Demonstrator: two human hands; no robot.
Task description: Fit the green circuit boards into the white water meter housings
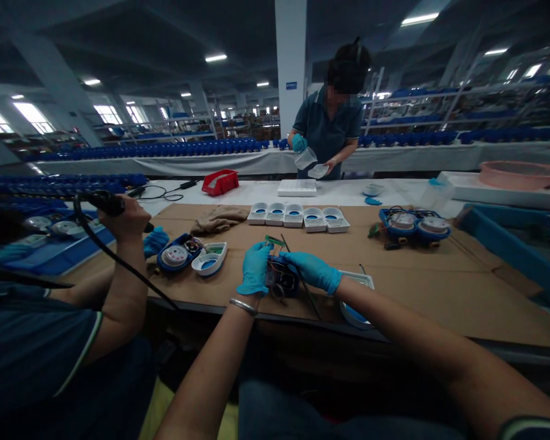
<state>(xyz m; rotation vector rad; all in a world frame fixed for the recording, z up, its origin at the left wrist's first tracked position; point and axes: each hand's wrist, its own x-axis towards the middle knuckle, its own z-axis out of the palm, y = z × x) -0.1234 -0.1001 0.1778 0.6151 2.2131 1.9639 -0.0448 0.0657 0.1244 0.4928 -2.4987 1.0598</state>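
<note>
My left hand, in a blue glove, is closed around the left side of an open blue meter housing with loose wires and round dark parts inside. A small green circuit board stands up at its far edge, close to my left fingertips. My right hand, also gloved, has its fingers closed at the housing's upper right. A long thin dark rod passes through these fingers, its far end near the board. Beside my right forearm lies a white cover with a blue ring, partly hidden by the arm.
Several white covers stand in a row ahead. A brown cloth, a red bin and opened meters lie around. At left, a co-worker's hand holds a corded black tool near another meter. Another person handles clear containers opposite.
</note>
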